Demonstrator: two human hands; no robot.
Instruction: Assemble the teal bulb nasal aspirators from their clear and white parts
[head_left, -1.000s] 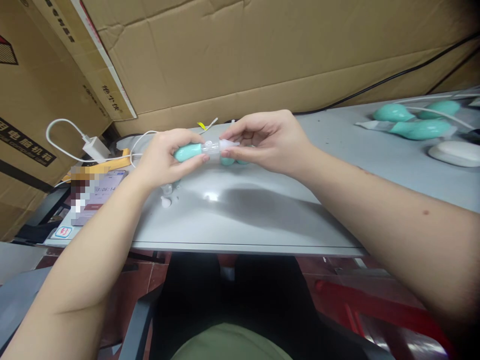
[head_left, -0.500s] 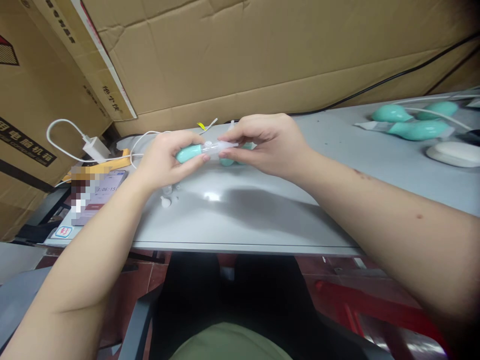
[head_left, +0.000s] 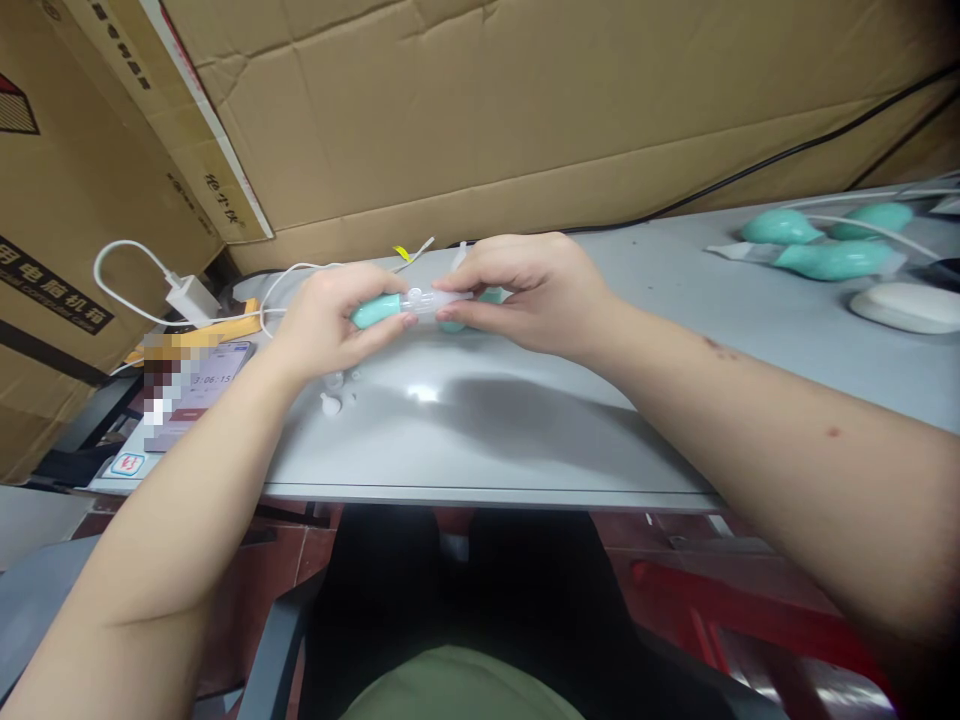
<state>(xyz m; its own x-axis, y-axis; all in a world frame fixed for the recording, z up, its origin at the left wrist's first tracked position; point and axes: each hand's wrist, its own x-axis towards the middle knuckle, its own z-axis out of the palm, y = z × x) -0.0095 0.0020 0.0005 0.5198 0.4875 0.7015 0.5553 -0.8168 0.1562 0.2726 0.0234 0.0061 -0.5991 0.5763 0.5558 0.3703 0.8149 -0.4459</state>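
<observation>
My left hand (head_left: 341,315) is closed around a bulb syringe, its teal rubber bulb (head_left: 377,311) in the palm and its clear tube (head_left: 418,300) pointing right. Thumb and fingertips press near where bulb and tube meet. From the other side my right hand (head_left: 525,290) pinches the whitish translucent tip (head_left: 454,296) at the tube's end. Both hands hold the syringe level above the grey table. Behind the right fingers another teal bulb (head_left: 491,296) shows in part. Small white and clear plastic pieces (head_left: 331,404) lie below the left hand.
On the right lie several teal bulb syringes (head_left: 836,259), a white mouse-like object (head_left: 911,308) and cables. To the left are a phone (head_left: 199,395), a white charger (head_left: 193,299) and a yellow-orange piece (head_left: 240,325). Cardboard (head_left: 525,110) stands behind the table (head_left: 480,450).
My right hand has shifted very slightly down and left at the tip. Both hands keep their hold on the syringe, and the rest looks the same.
</observation>
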